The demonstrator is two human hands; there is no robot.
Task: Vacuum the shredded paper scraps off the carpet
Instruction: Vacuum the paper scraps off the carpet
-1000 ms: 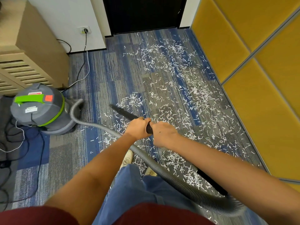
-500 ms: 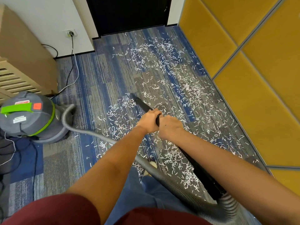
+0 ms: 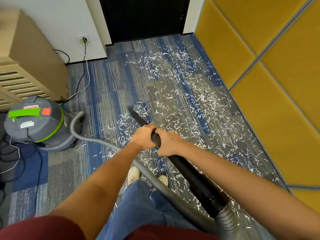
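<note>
right, widest of all is the blue and grey striped carpet, running from the black door at the far end down to the person's feet. along the right side stand the yellow padded wall panels, and over on the left a beige slatted wooden cabinet sits against the white wall. just in front of it, there's the grey drum vacuum cleaner with the green handle, standing on the carpet near the white wall socket. from the drum a grey ribbed hose loops across the floor, past the pale shoes, and joins the long black plastic wand low on the right. both hands are on that wand, side by side: the left hand ahead, fingers clenched round the tube, the right hand just behind, fingers wrapped round it too. the wand's narrow tip is down at the carpet, on the left edge of the mess. and the white shredded paper scraps lie thick over the middle and right of the carpet, from near the door to beside the feet.
</note>
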